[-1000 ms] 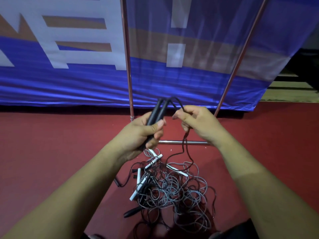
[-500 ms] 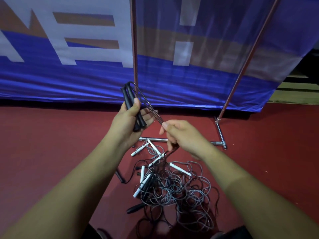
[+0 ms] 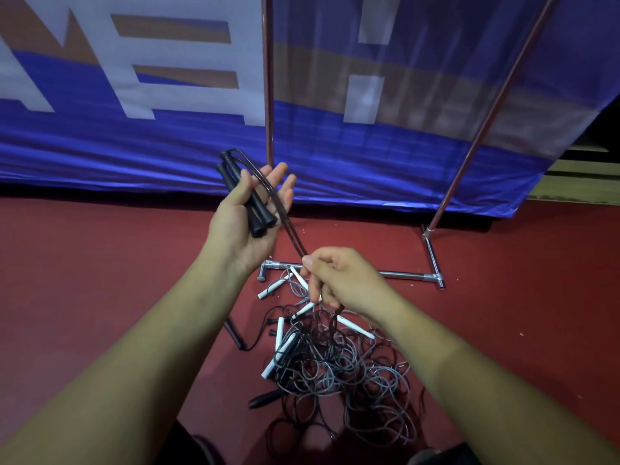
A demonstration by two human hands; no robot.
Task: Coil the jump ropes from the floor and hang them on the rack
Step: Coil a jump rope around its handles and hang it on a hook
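1. Left grip: the left hand lies palm up with its fingers straight. Only the thumb pins the two black handles against the palm.
2. Right grip: the right hand pinches the doubled cord between thumb and forefinger, just below the left hand. The cord runs taut from the handle tops to this pinch, then drops into the pile on the floor, in front of the rack.
3. Risk, slipping: the thumb alone restrains the handles. A firm pull along the cord can draw them out of the open palm.
4. Risk, snagging: the lower cord sits among grey cords and white handles. Pulling it can lift the pile or tighten a knot.
5. Risk, uneven coil: a taut, doubled cord can twist and form loops of unequal length.
6. Not visible: the rack's top is cut off, so the hanging rail cannot be checked.
7. Not traceable: the held cord's path within the pile, and the number of ropes there.
8. Hidden: the right fingertips, behind the hand.
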